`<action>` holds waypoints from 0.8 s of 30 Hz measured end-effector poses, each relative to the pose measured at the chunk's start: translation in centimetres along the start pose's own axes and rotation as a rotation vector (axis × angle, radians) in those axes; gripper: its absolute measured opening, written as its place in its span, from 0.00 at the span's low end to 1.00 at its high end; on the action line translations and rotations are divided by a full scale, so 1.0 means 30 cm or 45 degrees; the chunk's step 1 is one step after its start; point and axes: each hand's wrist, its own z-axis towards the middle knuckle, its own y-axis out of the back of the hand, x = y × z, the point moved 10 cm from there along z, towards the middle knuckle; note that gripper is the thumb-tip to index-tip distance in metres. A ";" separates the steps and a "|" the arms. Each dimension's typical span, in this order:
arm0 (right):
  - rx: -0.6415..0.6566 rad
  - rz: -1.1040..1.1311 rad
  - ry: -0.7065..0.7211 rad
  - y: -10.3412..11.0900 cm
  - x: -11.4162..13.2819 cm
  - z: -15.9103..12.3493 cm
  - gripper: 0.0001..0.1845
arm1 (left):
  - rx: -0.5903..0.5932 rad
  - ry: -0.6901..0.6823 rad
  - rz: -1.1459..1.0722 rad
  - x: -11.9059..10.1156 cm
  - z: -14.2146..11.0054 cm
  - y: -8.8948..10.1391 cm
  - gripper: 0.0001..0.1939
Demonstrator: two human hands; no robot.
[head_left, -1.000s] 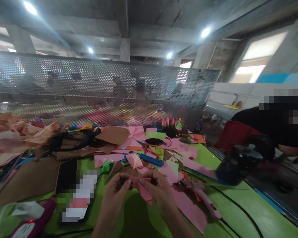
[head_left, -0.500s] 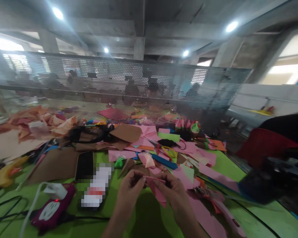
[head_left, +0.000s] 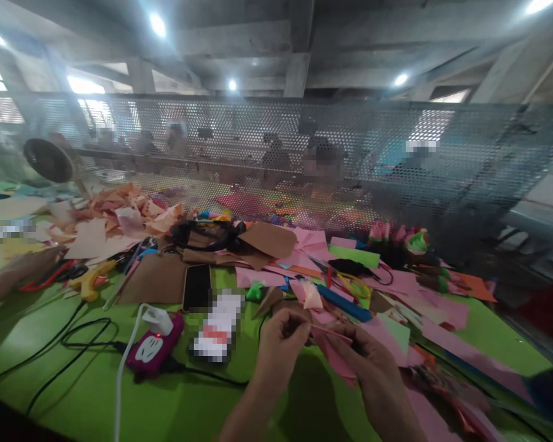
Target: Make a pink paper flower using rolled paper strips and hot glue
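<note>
Between my two hands is a piece of pink paper (head_left: 335, 355), its upper edge folded or doubled. My left hand (head_left: 283, 344) pinches the paper's upper left corner between thumb and forefinger. Closed on the right side of the same piece is my right hand (head_left: 373, 362), thumb and fingers laid along its edge. The paper's lower tip hangs free over the green table (head_left: 239, 405). Just beyond the hands lie a blue pen-like tube (head_left: 345, 302), a small pale piece (head_left: 312, 296) and a green lump (head_left: 256, 291).
To the left lie a purple power strip (head_left: 154, 350) with cords, a lit phone (head_left: 217, 328), a dark phone (head_left: 196, 287) and a yellow glue gun (head_left: 92, 279). Pink and brown sheets pile behind, before a perforated metal screen (head_left: 239, 141). Another person's arm (head_left: 18, 276) reaches in from the left.
The view has swung left, so everything sits further right in the picture and another person's arm shows at the left. Both my hands still hold the pink paper.
</note>
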 end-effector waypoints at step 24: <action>-0.078 -0.085 0.098 0.056 0.152 0.085 0.21 | 0.122 -0.040 0.140 -0.045 0.123 -0.126 0.04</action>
